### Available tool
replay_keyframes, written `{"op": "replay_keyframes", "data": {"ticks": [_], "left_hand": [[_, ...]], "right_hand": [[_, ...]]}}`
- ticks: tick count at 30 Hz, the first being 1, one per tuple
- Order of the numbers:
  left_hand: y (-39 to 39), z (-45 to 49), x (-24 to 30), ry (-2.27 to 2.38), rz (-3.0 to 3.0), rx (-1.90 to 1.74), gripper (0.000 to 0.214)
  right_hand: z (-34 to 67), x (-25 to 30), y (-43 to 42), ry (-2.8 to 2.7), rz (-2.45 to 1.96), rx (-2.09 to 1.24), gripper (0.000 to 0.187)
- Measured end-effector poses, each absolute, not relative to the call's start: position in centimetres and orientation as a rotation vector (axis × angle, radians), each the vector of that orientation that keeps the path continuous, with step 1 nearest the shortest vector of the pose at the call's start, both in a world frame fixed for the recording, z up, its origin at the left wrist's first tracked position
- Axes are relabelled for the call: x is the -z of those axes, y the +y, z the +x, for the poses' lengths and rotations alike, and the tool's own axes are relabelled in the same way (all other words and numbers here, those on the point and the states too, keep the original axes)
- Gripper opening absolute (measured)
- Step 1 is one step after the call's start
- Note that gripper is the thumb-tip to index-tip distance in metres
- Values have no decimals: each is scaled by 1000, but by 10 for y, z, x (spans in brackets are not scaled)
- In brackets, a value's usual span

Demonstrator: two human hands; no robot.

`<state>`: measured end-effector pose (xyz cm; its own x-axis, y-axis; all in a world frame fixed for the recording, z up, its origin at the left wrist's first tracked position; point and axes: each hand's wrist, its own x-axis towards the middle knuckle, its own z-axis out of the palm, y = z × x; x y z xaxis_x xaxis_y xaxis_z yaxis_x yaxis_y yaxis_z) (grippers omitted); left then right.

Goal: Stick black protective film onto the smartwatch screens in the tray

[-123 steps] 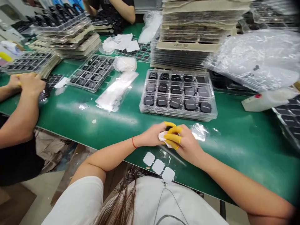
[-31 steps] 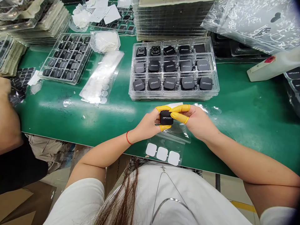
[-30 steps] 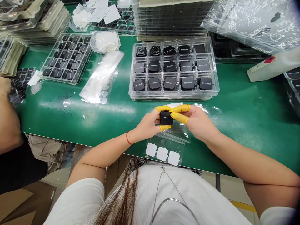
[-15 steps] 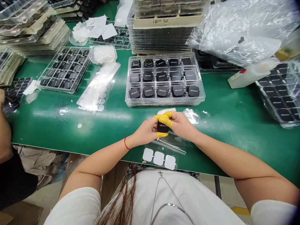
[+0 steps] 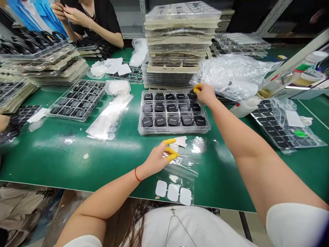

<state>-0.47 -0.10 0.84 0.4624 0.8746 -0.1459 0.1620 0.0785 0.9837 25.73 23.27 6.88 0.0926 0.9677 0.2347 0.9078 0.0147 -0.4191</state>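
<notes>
A clear plastic tray (image 5: 174, 129) sits in front of me, its compartments holding black square watch bodies, two with dials showing. My right hand (image 5: 206, 93), in yellow finger cots, reaches to the far right compartment; its fingertips are closed on a black watch body (image 5: 192, 95), partly hidden by them. Nearer to me, my left hand (image 5: 160, 156) hovers with cot-covered fingers apart, holding nothing. White paper scraps (image 5: 181, 141) lie just beyond it. Beneath and beside it is clear film (image 5: 186, 168), and closer still a clear sheet carries three white rounded-square stickers (image 5: 173, 192).
Stacked trays (image 5: 174, 51) rise behind the tray. To the right are a plastic bag (image 5: 231, 73), a white bottle (image 5: 246, 107) and a bagged tray (image 5: 280, 130). Another filled tray (image 5: 77, 99) and a sticker bag (image 5: 110, 116) lie left. Across the table, a co-worker's hands (image 5: 74, 15) show.
My right hand has gone from beside the left hand to the tray's far right corner, carrying the watch body. My left hand has let go and its fingers spread. The view has tilted up.
</notes>
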Motion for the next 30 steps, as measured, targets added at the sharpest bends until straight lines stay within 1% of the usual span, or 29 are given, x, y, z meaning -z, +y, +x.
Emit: {"op": "replay_keyframes", "data": {"ticks": [2, 4, 8, 12, 17, 25, 30], "left_hand": [[-1, -5, -8, 988, 1427, -705, 50], [0, -6, -8, 990, 1428, -705, 47], [3, -6, -4, 974, 1402, -727, 41], [4, -6, -2, 969, 1374, -738, 38], [4, -7, -7, 998, 1341, -701, 39], [7, -6, -6, 979, 1372, -763, 34], [11, -7, -6, 1023, 1304, -791, 35]], "right_hand": [[246, -67, 242, -1954, -1908, -141, 31], [222, -67, 243, -2066, -1809, -114, 33], [158, -67, 248, -2352, -1634, -177, 31], [115, -62, 259, -2405, -1725, -182, 33], [110, -58, 264, -2362, -1821, -202, 39], [118, -46, 265, -2288, -1774, -272, 33], [117, -52, 255, -2282, -1621, -333, 27]]}}
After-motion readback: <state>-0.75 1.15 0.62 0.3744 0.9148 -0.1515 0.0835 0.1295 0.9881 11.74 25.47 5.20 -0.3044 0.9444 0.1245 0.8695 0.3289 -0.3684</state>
